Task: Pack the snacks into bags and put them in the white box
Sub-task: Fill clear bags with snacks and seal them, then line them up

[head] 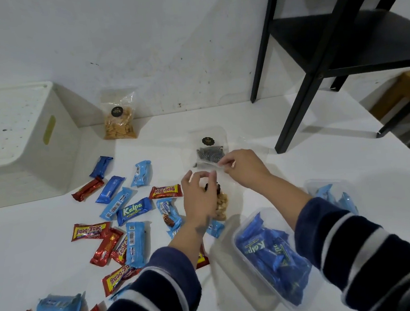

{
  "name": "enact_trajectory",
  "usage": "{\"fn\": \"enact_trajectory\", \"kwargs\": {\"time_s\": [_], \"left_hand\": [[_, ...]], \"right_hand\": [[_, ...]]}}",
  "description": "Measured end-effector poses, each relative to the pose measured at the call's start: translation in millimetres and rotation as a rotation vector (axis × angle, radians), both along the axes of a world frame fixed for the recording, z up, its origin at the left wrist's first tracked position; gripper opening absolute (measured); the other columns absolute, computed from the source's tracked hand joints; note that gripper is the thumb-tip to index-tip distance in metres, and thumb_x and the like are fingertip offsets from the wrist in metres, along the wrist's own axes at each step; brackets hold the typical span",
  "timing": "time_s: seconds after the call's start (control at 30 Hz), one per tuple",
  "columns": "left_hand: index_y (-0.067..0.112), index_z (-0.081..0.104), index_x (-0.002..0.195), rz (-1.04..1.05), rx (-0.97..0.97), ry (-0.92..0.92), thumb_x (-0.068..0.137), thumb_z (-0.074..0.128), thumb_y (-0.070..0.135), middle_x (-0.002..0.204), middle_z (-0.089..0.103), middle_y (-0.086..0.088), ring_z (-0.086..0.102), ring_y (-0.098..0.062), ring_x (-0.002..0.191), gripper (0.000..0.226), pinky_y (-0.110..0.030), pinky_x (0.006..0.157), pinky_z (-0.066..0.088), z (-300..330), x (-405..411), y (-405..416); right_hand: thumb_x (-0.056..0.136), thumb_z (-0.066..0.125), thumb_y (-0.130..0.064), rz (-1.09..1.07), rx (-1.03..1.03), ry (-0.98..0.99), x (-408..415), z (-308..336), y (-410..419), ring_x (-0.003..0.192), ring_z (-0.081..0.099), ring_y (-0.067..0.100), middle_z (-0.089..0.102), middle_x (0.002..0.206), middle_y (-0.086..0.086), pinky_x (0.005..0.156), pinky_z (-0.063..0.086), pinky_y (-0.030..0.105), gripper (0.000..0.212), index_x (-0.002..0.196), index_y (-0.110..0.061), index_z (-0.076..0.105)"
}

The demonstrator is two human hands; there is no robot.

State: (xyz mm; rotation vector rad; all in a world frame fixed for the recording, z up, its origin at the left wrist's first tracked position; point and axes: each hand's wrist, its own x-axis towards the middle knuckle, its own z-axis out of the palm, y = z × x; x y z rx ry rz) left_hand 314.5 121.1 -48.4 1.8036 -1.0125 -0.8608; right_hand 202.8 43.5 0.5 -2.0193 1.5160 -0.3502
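Observation:
My left hand and my right hand pinch the top edge of a clear bag of pale nuts at the middle of the white table. Right behind it lies a clear bag of dark swirl cookies. Several red and blue snack bars lie loose to the left, among them a blue Kalpa bar and a red beng-beng bar. A clear bag packed with blue Kalpa bars lies under my right forearm. The white box stands at the far left.
A clear bag of yellow sticks leans on the wall at the back. A black shelf frame stands on the table at the right. Another clear bag with light blue packets lies at the right edge.

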Motion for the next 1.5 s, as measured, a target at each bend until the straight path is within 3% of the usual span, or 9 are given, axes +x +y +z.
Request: {"fn": "enact_trajectory", "kwargs": {"time_s": [0.2,0.37,0.63,0.77,0.9,1.1,1.23,1.33,1.5], "left_hand": [[0.029,0.063,0.073,0.107,-0.044,0.195,0.089,0.059,0.041,0.087,0.066,0.008,0.060,-0.020,0.091,0.021,-0.037,0.088,0.048,7.2,-2.0,-19.1],[0.028,0.063,0.069,0.077,-0.092,0.195,0.091,0.061,0.030,0.080,0.066,0.008,0.056,-0.011,0.082,0.022,-0.030,0.081,0.044,4.4,-0.8,-17.4],[0.023,0.062,0.090,0.015,-0.076,0.091,0.092,0.059,0.024,0.107,0.060,0.007,0.052,-0.016,0.111,0.004,-0.034,0.102,0.040,1.4,2.0,-19.0],[0.027,0.046,0.126,-0.196,0.023,-0.071,0.087,0.067,0.014,0.134,0.035,0.006,0.036,-0.008,0.122,0.046,-0.022,0.101,0.033,-17.9,17.8,0.1],[0.031,0.044,0.132,-0.150,0.155,-0.048,0.087,0.060,-0.001,0.141,0.036,0.000,0.047,-0.020,0.122,0.058,-0.028,0.092,0.048,-34.3,27.7,6.4],[0.032,0.045,0.131,-0.254,0.082,-0.273,0.090,0.059,0.019,0.134,0.044,0.003,0.051,-0.016,0.117,0.045,-0.032,0.091,0.049,-32.0,41.4,6.8],[0.024,0.051,0.128,-0.195,-0.023,-0.657,0.094,0.052,0.032,0.134,0.048,0.002,0.046,-0.018,0.121,0.035,-0.032,0.095,0.041,-23.4,80.5,-1.4],[0.024,0.041,0.138,-0.251,0.155,-0.773,0.094,0.049,0.037,0.151,0.029,-0.002,0.023,-0.024,0.141,0.046,-0.043,0.113,0.025,-24.4,119.2,-17.0],[0.026,0.020,0.150,-0.383,0.402,-0.840,0.093,0.041,0.056,0.161,-0.001,-0.002,-0.010,-0.028,0.148,0.067,-0.053,0.118,0.002,-21.7,164.3,-60.7]], "right_hand": [[0.084,0.066,-0.016,0.037,0.072,-0.137,-8.5,2.2,8.0,0.067,0.051,-0.002,0.063,0.083,-0.010,0.071,0.044,0.018,0.018,0.100,-0.019,0.075],[0.088,0.064,-0.027,-0.027,0.062,-0.145,-10.2,-1.8,7.4,0.068,0.051,-0.004,0.059,0.076,-0.016,0.060,0.035,0.009,0.016,0.090,-0.015,0.075],[0.094,0.054,-0.024,-0.145,0.086,-0.064,3.8,-7.3,-2.4,0.086,0.057,0.016,0.064,0.090,-0.003,0.078,0.049,0.031,0.015,0.082,-0.021,0.062],[0.096,0.052,-0.026,-0.224,0.135,-0.297,1.8,-11.0,0.2,0.095,0.053,0.016,0.057,0.104,0.000,0.074,0.044,0.026,0.015,0.105,-0.017,0.058],[0.090,0.060,-0.010,-0.273,0.291,-0.391,4.4,-25.8,21.4,0.106,0.048,0.020,0.038,0.128,0.000,0.085,0.055,0.050,0.035,0.112,-0.033,0.049],[0.081,0.052,0.015,-0.303,0.312,-0.320,19.7,-42.8,41.0,0.087,0.051,0.015,0.043,0.133,0.010,0.066,0.052,0.030,0.065,0.133,-0.025,0.048],[0.083,0.057,0.010,-0.150,0.223,-0.191,23.9,-28.8,27.3,0.105,0.052,0.015,0.045,0.135,0.005,0.067,0.044,0.013,0.065,0.138,-0.023,0.045],[0.086,0.057,0.005,-0.044,0.096,-0.069,32.9,-4.3,6.5,0.117,0.052,0.018,0.043,0.138,-0.002,0.090,0.042,0.022,0.061,0.139,-0.021,0.044],[0.086,0.055,0.008,0.029,-0.005,-0.132,69.0,17.6,-43.9,0.086,0.051,0.006,0.045,0.124,-0.009,0.071,0.040,0.007,0.060,0.136,-0.024,0.047]]}}
